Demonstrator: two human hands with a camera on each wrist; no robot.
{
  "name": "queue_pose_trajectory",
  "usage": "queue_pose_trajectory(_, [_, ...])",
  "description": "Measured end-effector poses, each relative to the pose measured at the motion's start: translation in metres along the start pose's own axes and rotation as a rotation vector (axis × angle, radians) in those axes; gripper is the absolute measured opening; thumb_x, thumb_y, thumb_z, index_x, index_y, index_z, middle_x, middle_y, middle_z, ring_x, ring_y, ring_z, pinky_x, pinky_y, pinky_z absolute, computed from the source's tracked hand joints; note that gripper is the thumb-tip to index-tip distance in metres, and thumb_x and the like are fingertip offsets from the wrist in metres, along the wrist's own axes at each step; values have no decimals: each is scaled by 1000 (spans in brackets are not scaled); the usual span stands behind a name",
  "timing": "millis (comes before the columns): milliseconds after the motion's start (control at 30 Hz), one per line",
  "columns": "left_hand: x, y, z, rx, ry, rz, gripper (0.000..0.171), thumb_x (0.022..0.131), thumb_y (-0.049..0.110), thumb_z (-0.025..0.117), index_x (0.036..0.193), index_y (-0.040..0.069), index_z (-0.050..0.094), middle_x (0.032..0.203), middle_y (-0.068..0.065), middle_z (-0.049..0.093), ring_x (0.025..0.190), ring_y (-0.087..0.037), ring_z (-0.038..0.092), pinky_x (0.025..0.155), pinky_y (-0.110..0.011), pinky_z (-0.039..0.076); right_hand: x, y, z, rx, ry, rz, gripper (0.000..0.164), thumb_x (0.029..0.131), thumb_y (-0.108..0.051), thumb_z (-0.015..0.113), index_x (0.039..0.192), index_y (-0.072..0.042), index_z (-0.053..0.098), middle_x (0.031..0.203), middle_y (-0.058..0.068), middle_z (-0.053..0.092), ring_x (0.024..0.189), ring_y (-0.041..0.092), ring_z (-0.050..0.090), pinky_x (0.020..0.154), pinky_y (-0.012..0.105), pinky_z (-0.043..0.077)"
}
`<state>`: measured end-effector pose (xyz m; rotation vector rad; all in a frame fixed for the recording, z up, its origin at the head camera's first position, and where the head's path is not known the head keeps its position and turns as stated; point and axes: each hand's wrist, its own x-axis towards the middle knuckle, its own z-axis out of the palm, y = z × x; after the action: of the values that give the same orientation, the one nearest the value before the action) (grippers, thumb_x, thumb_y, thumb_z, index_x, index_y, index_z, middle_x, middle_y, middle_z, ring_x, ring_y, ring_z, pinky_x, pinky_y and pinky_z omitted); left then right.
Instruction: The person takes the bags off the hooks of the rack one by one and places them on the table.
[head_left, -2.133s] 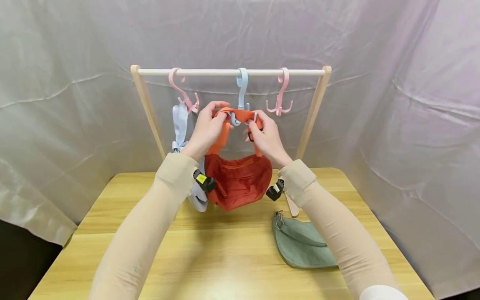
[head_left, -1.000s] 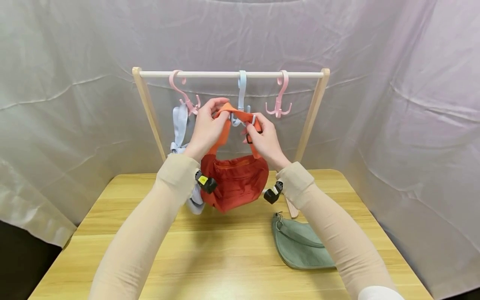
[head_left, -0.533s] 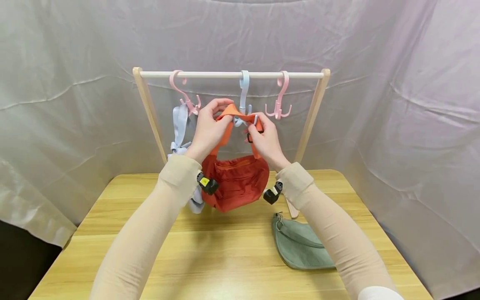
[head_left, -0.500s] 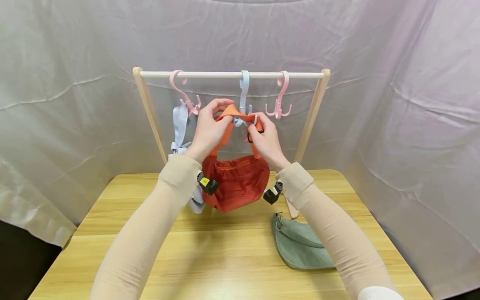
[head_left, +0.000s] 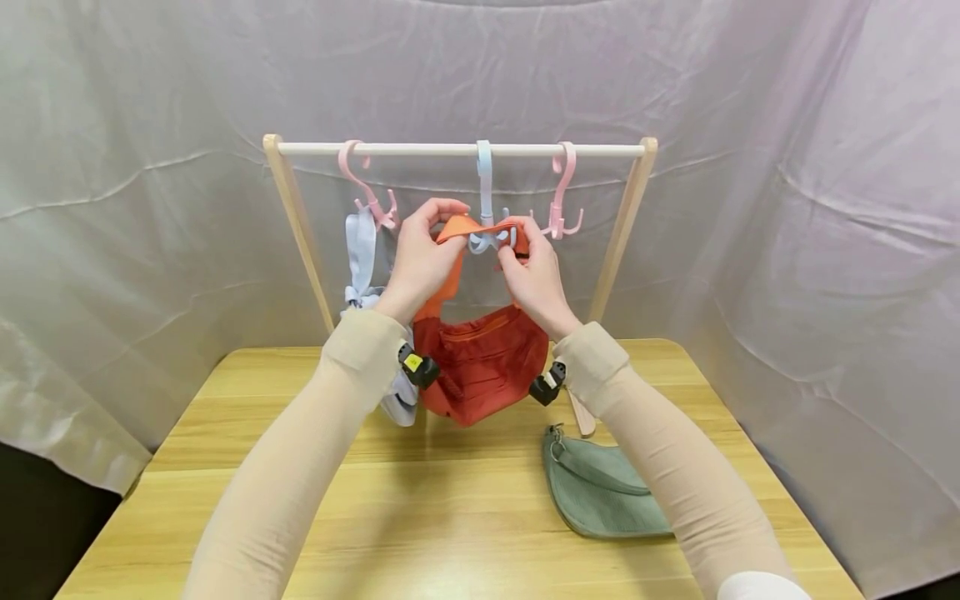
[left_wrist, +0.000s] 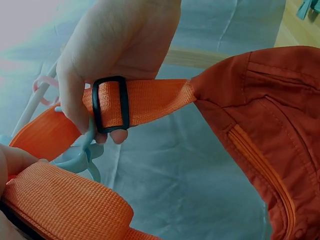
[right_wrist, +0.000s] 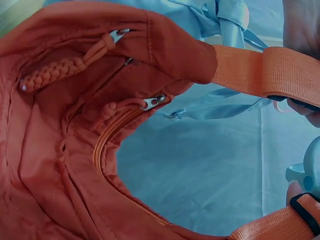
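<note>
We see the red bag hanging in the middle, its inside hidden from us. It looks creased, with orange zip, orange strap and black buckle. The left hand and the right hand both pinch the strap at the blue hook. The blue cloth hangs close on the left; the green bag lies apart, at near right of the table.
</note>
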<state>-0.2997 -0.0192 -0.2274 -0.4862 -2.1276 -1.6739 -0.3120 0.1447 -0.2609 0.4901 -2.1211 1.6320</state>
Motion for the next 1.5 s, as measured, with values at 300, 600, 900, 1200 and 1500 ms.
queue_pose_trajectory(300, [-1, -1, -1, 24, 6, 4, 28, 93, 2, 60, 119, 9, 66, 110, -11, 66, 81, -20, 58, 71, -23, 48, 2, -2, -3, -44, -3, -1, 28, 95, -6, 48, 119, -8, 62, 92, 8, 69, 74, 13, 66, 76, 24, 54])
queue_pose_trajectory(600, [-2, -3, -1, 41, 15, -11, 27, 94, 2, 59, 119, 8, 67, 112, -11, 67, 81, -22, 61, 72, -24, 50, 6, -5, -3, -120, -7, -26, 22, 95, -6, 50, 109, -6, 66, 87, 4, 61, 83, 16, 59, 77, 20, 47])
queue_pose_trajectory(900, [-1, -4, 0, 40, 23, -1, 26, 93, 1, 60, 118, 6, 67, 110, -11, 66, 77, -19, 56, 70, -22, 46, 11, -10, -8, -173, -60, -64, 15, 91, -6, 53, 98, -2, 66, 72, -1, 44, 70, 13, 43, 67, 23, 32])
queue_pose_trajectory(1200, [0, -4, 0, 40, 21, -2, 28, 93, -1, 58, 118, 7, 67, 112, -10, 65, 82, -21, 56, 72, -23, 46, 20, -24, -21, -204, -237, -12, 20, 90, -5, 56, 107, 0, 65, 67, -4, 40, 67, 9, 39, 65, 22, 32])
queue_pose_trajectory(1500, [2, -5, 2, 48, 4, -3, 29, 93, -3, 56, 118, 6, 67, 111, -12, 67, 80, -20, 59, 68, -23, 47, 26, -31, -31, -338, -329, -66, 21, 97, -28, 63, 110, -12, 69, 71, -3, 45, 70, 15, 42, 68, 27, 34])
